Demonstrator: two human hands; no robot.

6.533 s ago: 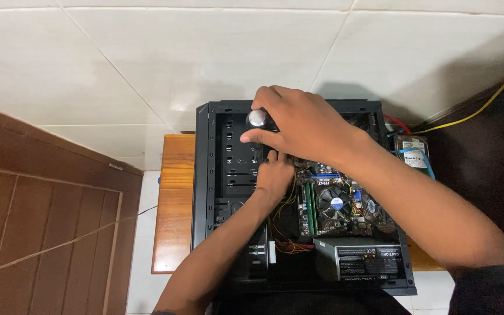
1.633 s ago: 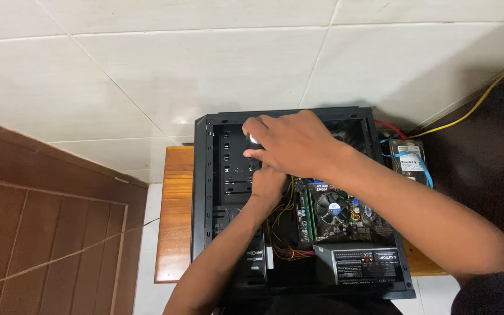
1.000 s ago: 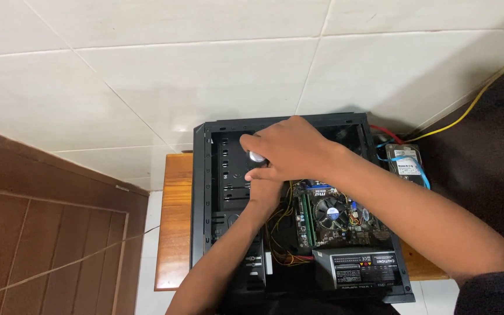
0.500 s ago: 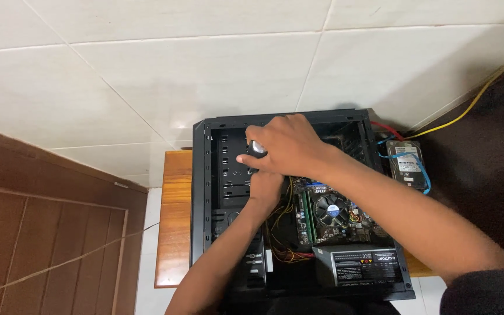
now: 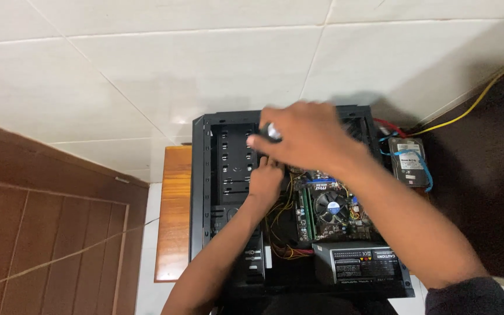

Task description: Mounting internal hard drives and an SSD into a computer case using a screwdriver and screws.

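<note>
The right hand (image 5: 310,137) holds a narrow grip on a small silver-tipped tool (image 5: 273,132), blurred, above the drive bays at the far left of the one open computer case (image 5: 202,192); the left hand (image 5: 265,181) reaches down inside beneath it, its grip hidden, I cannot tell; one fan (image 5: 331,207) and one power box (image 5: 360,263) sit right; one loose drive (image 5: 409,166) lies outside; the case rests on a wooden desk (image 5: 173,221).

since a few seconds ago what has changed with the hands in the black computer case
Little changed. The right hand keeps gripping a small silvery round-headed tool above the open black computer case, now blurred by motion. The left hand stays inside beneath it. The motherboard fan and grey power supply stayed put.
</note>
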